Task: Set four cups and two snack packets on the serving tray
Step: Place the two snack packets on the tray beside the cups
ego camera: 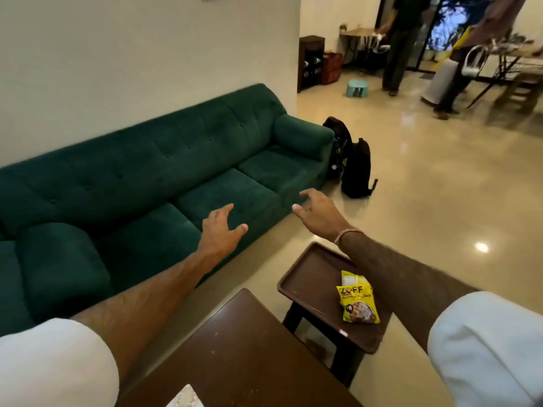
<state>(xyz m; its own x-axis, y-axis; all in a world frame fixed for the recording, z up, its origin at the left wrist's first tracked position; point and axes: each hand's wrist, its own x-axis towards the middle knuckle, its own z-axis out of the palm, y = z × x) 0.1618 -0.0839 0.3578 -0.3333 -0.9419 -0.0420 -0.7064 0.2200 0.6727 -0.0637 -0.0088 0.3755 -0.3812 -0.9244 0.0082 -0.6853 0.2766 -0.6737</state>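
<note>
Sofa (164, 171), big dark green one, fills the left side along a pale wall, and two black backpacks (349, 160) sit on the shiny floor right by its far armrest. Way in the back there's a person standing (399, 45) near a wooden desk, plus a small teal stool (356, 88) on the floor, all pretty blurry. Down front is a dark wooden surface (244, 348), and just beyond its far corner a smaller side table carries the brown serving tray (311, 277). On the tray lies one yellow snack packet (357, 301), flat, its long axis running roughly from near to far, printed top end pointing away toward the sofa; the right forearm crosses over the tray's right part and hides that edge. No cups on what shows of the tray, and I can't tell if anything's under the arm. Both arms are stretched out forward with white sleeves pushed up near the elbows. The left hand (219, 230) hangs over the sofa's front edge, fingers spread and loosely curled, holding nothing. The right hand (318, 212) is out past the tray, also spread wide and empty, with a thin band on the wrist.
</note>
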